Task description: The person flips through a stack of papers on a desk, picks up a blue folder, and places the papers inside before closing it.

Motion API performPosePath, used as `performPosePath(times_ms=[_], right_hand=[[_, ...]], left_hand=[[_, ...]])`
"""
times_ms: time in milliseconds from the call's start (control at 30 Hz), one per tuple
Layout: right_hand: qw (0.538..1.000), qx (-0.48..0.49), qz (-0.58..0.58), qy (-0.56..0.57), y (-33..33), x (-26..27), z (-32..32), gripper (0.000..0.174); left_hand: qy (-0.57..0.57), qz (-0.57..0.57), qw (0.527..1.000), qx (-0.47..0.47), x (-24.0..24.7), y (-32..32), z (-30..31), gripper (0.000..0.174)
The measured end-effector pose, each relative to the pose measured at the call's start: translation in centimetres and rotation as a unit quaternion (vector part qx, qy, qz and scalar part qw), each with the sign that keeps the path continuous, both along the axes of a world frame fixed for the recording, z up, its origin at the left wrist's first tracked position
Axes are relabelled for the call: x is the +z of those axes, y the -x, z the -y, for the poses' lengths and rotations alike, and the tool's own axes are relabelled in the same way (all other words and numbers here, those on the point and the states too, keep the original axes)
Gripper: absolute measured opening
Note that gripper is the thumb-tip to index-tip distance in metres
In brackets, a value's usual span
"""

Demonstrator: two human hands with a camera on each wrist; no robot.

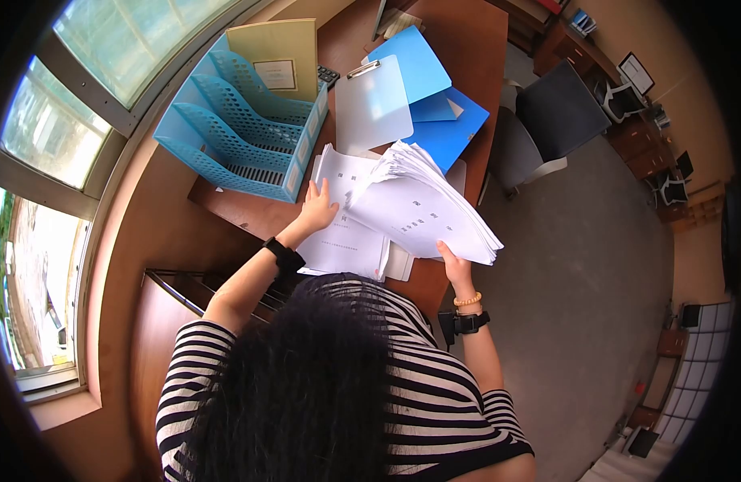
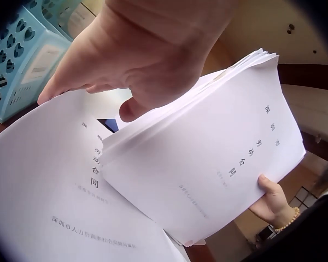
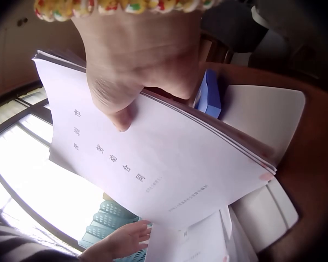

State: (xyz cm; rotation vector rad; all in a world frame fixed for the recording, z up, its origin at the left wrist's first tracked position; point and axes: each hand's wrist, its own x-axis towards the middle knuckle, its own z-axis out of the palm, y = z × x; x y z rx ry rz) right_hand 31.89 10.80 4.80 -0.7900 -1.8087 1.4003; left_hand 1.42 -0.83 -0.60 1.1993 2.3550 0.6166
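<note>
Head view: right grip (image 1: 457, 271) closed on near-right edge of lifted paper stack (image 1: 423, 205), thumb across printed cover, fingers behind. Stack tilted, sheets fanned at far end, partly over right side of lower papers (image 1: 338, 249) on bench (image 1: 234, 213). Left grip (image 1: 318, 210) open, fingers spread, thumb apart, at left part of lower papers; contact unclear. Blue file rack (image 1: 302, 161) far left; clear clipboard (image 1: 374, 112) and blue folders (image 1: 463, 132) beyond papers.

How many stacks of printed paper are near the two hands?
2: one stack in the right hand, another stack on the desk by the left hand. More may be hidden underneath.
</note>
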Motion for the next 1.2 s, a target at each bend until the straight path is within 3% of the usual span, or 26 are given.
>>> performPosePath(times_ms=[133,533,867,1033,1200], right_hand=[[1.0,-0.007,-0.009,-0.004,0.1,0.3,0.3,0.032],[1.0,0.001,-0.006,-0.009,-0.1,-0.6,1.0,0.031],[0.999,0.033,0.011,-0.014,0.1,-2.8,1.2,0.032],[0.999,0.033,-0.013,0.002,0.3,-2.2,1.4,0.033],[1.0,0.023,-0.011,0.0,0.3,-2.4,1.1,0.033]], left_hand=[[0.073,0.015,0.997,0.004,1.6,-1.2,-0.3,0.074],[0.101,-0.022,0.995,-0.009,3.2,-2.1,0.2,0.069],[0.047,0.035,0.998,-0.021,-1.7,0.1,0.8,0.065],[-0.053,-0.007,0.997,0.052,-1.7,0.9,0.6,0.061],[-0.024,0.009,0.993,0.113,-0.3,0.7,-0.4,0.064]])
